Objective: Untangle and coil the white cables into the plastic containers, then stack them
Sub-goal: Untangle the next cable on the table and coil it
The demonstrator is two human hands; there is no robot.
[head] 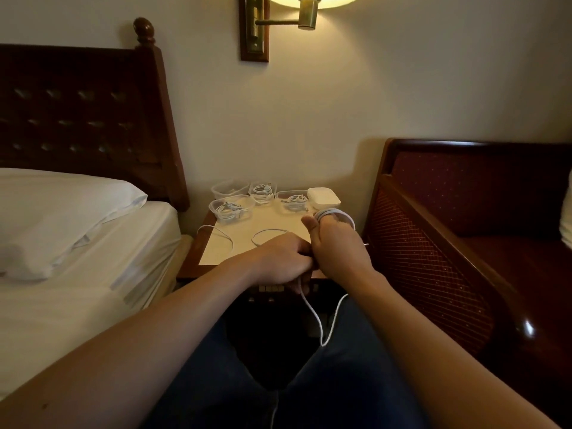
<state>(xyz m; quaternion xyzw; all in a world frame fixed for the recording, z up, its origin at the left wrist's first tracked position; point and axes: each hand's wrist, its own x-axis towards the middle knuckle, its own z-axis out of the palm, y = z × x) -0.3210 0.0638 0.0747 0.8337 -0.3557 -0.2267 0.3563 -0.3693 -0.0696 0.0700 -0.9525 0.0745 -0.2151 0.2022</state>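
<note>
Fingers [328, 215] of the right hand [339, 249] point up and away, with several turns of a thin white cable [313, 314] wound round them as a compact coil; the thumb stands upright beside the coil. Left hand [283, 258] is curled, knuckles up, pressed against the heel of the right hand, and pinches the free run of the same cable. From that pinch the cable drops in a long, slack U-shaped loop in front of the nightstand [263, 226] and rises again toward the right wrist. The cable is smooth, round and uniformly white.

Behind the hands, on the pale nightstand top, lie two loose white cable loops [216, 232], one at the left edge and one near the centre.

At the rear of the top stand four clear plastic containers. The rear-left container [227, 187] appears to hold nothing. The front-left container [230, 209], the rear-centre container [262, 191] and the right container [292, 200] each hold a coiled white cable. A white closed box [323, 197] sits just beside the right container, directly behind the wound fingers.
</note>
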